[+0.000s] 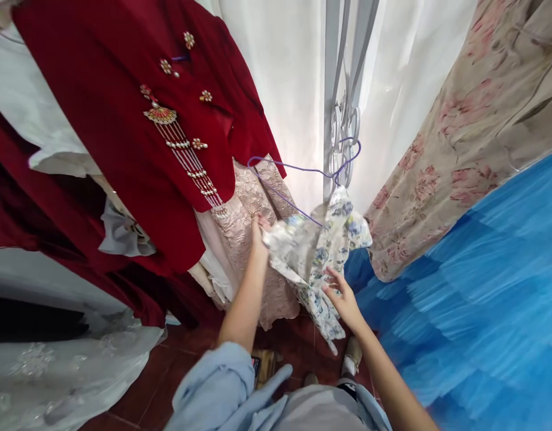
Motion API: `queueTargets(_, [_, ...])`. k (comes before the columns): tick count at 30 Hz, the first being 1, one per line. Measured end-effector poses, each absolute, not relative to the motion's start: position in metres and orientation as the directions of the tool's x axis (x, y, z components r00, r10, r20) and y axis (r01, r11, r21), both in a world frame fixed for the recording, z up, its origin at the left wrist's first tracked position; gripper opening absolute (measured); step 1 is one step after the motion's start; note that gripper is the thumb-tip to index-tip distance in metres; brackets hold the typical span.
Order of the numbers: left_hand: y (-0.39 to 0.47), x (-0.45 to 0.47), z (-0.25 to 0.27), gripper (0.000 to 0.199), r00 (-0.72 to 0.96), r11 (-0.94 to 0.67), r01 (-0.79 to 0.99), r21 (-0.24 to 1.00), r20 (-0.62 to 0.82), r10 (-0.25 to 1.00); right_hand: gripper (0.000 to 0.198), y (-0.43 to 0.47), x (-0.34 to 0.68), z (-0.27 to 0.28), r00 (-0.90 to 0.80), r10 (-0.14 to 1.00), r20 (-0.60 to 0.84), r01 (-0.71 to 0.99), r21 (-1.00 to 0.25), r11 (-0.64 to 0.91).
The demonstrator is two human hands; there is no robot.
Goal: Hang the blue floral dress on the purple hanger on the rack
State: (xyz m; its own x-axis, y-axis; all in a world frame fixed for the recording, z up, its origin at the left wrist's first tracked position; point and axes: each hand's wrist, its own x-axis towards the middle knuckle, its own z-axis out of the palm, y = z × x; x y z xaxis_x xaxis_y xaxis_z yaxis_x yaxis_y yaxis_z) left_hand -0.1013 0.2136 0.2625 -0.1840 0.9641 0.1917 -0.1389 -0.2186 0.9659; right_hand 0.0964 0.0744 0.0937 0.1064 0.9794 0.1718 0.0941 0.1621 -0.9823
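Observation:
A small white garment (332, 239) with a blue and yellow floral print hangs by one shoulder from a purple wire hanger (298, 166). The hanger's other arm is bare, and its hook is up at the grey rings (341, 123). Fabric at the garment's loose left edge is pinched in my left hand (258, 230), which is blurred. My right hand (343, 297) is at the lower front of the garment, fingers apart and fingertips against or just before the cloth.
On the left hang a dark red jacket (123, 120) with beaded ornaments and a pink brocade skirt (253, 191). At the right are a beige floral dress (455, 143) and blue ruffled tulle (464, 287). White curtains (276, 54) hang behind. Red-brown tiles (159, 383) lie below.

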Motion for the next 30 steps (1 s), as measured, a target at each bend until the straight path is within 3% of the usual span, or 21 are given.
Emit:
queueTargets(3, [0.177,-0.051,0.200,0.044,-0.151,-0.076,-0.322,0.944,0.028,0.988,0.061,0.089,0.074,0.111,-0.073,0.978,0.194,0.198,-0.958,0.205])
queueTargets(5, [0.154,-0.028,0.165,0.043,-0.050,-0.059,-0.343,0.937,0.045,0.998,0.036,0.092,0.070,0.120,-0.224,0.967,0.123,0.240,-0.955,0.177])
queueTargets(7, [0.133,-0.022,0.142,0.047,0.184,-0.088,-0.246,0.965,0.136,0.973,0.011,0.089,0.080,0.126,-0.354,0.934,0.048,0.246,-0.959,0.143])
queueTargets(10, [0.104,-0.037,0.119,0.060,0.571,0.028,-0.121,0.992,0.046,0.820,0.009,0.074,0.118,0.142,-0.450,0.893,0.014,0.190,-0.975,0.111])
queueTargets(13, [0.080,-0.057,0.094,0.054,0.783,0.151,0.132,0.980,-0.196,0.590,0.015,0.055,0.166,0.173,-0.390,0.921,0.009,0.176,-0.981,0.084])
queueTargets(15, [0.073,-0.066,0.079,0.042,0.814,0.072,0.308,0.949,-0.302,0.496,0.021,0.044,0.198,0.197,-0.279,0.960,0.003,0.211,-0.975,0.064])
queueTargets(17, [0.078,-0.074,0.074,0.031,0.785,-0.061,0.434,0.899,-0.345,0.514,0.027,0.035,0.228,0.218,-0.146,0.989,-0.002,0.252,-0.967,0.035])
queueTargets(20, [0.111,-0.090,0.095,0.017,0.715,-0.222,0.481,0.848,-0.233,0.659,0.032,0.021,0.264,0.234,0.015,1.000,-0.024,0.310,-0.950,-0.027])
queueTargets(23, [0.160,-0.108,0.147,0.015,0.599,-0.350,0.384,0.855,0.058,0.798,0.035,0.013,0.286,0.234,0.047,0.996,-0.069,0.325,-0.942,-0.081])
queueTargets(26, [0.203,-0.110,0.209,0.019,0.454,-0.426,0.268,0.864,0.277,0.847,0.036,0.014,0.295,0.233,0.022,0.995,-0.095,0.305,-0.947,-0.097])
queueTargets(28, [0.217,-0.098,0.243,0.021,0.458,-0.399,0.112,0.910,0.309,0.834,0.036,0.020,0.302,0.232,0.052,0.995,-0.086,0.277,-0.956,-0.097])
queueTargets(30, [0.220,-0.075,0.265,0.023,0.550,-0.241,-0.063,0.968,0.235,0.801,0.037,0.029,0.313,0.231,0.142,0.987,-0.074,0.226,-0.968,-0.105])
